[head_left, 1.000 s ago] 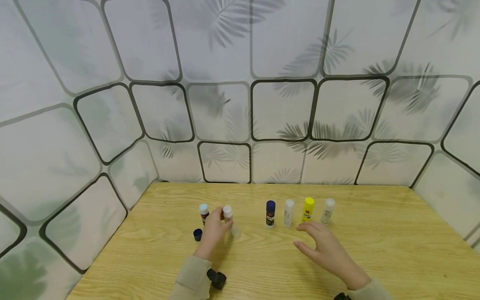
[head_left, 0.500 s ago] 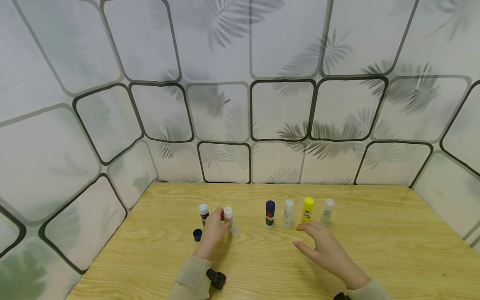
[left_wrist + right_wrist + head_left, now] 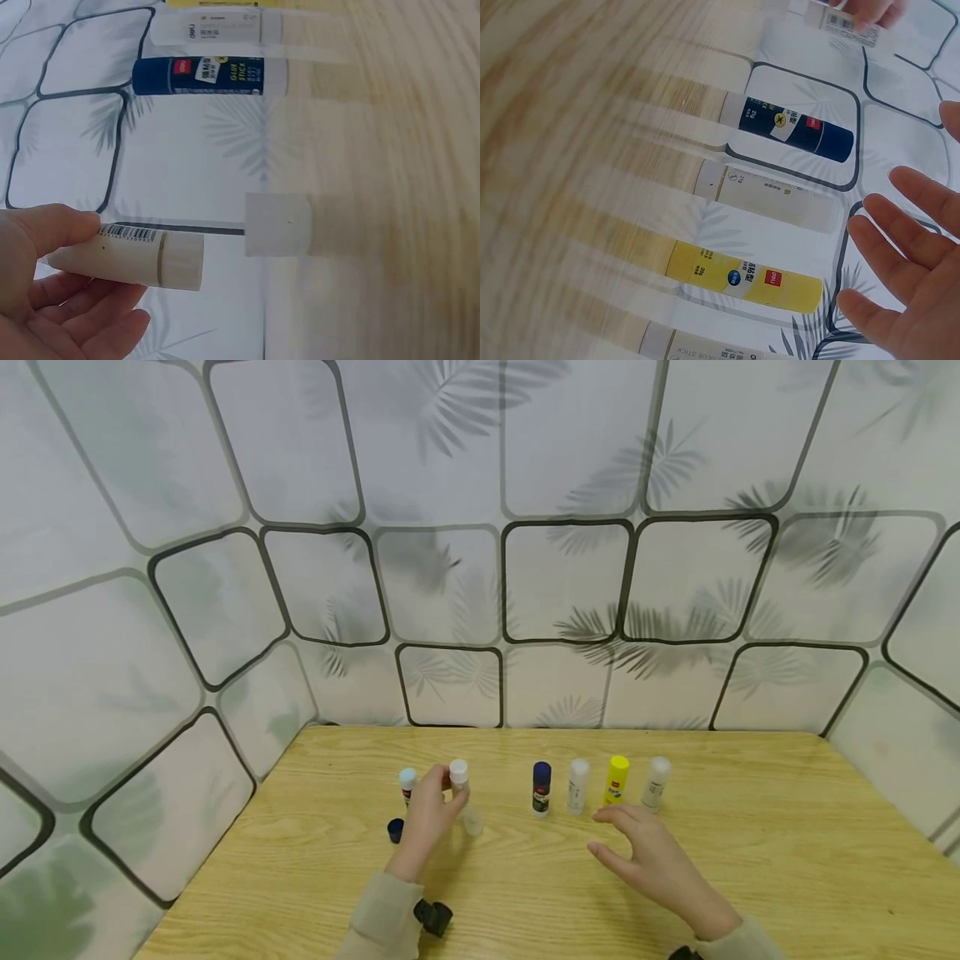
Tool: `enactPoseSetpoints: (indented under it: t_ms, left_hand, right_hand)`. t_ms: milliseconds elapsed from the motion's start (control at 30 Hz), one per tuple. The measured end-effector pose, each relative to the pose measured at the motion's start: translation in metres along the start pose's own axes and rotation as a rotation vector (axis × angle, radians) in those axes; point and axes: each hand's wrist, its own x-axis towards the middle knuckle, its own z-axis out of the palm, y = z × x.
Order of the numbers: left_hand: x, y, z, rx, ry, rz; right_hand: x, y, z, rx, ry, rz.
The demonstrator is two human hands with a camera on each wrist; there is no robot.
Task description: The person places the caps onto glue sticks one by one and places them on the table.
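My left hand [image 3: 429, 817] grips a white glue stick [image 3: 142, 255] between thumb and fingers, its base off the table in the left wrist view. Part of its barrel is covered by the hand. Just right of it stands a small translucent white cap [image 3: 277, 224], apart from the stick. Left of the hand are a dark blue cap [image 3: 396, 832] and a glue stick with a pale blue top [image 3: 407, 779], partly hidden. My right hand [image 3: 651, 862] hovers with loosely bent fingers and holds nothing, nearest a yellow glue stick [image 3: 742, 276].
Upright in a row on the wooden table [image 3: 517, 893] are a navy glue stick [image 3: 541, 789], a white one [image 3: 577, 787], the yellow one and another white one [image 3: 656, 783]. A patterned curtain [image 3: 566, 581] rises behind the table.
My left hand has raised the white glue stick a little off the table, above the translucent cap's level. The right hand stays in place.
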Motion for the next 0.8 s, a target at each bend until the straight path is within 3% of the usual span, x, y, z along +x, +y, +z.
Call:
enactPoseSetpoints:
  t_ms: [167,467,800]
  left_hand:
    - [-0.001,0.011,-0.004,-0.015,0.045,0.018]
    - [-0.006,0.023,-0.008,0.017,0.141,0.118]
    - [-0.007,0.03,-0.012,0.033,0.121,0.168]
  right_hand:
    - [0.001,0.001,0.0,-0.005,-0.001,0.005]
    - [0.001,0.003,0.002,-0.005,0.004,-0.001]
    - [0.004,-0.003,0.006,0.006,0.015,-0.045]
